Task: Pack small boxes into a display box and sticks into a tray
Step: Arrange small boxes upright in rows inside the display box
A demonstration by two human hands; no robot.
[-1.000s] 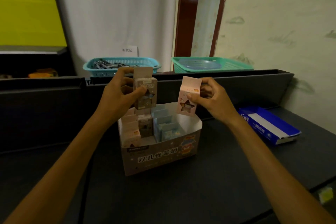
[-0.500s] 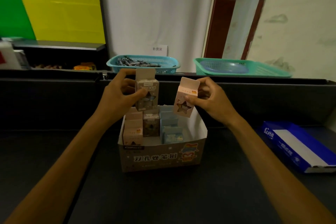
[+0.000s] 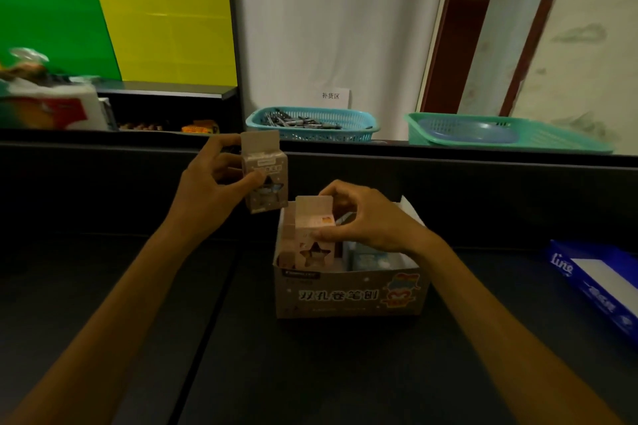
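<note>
The fingers of the right hand pinched a pink small box by its upper end, thumb at the front and the rest curled over the top. Half a second before, that box hung in the air above the display box; now it had come down into the front-left corner, at about 7 o'clock within the carton, its star-shaped window facing the camera. It looked nearly seated, though not released. The left hand had stayed raised at 10 o'clock from the carton, its fingers curled round a grey small box, thumb across the front, likely the next one to go in. Blue small boxes stood in the carton's right half.

The carton's front carried large Chinese characters, 双孔卷笔刨. A blue carton at 3 o'clock on the tabletop showed "Line" in white script. A paper sign on the wall read 补货区, above a teal basket of dark sticks.
</note>
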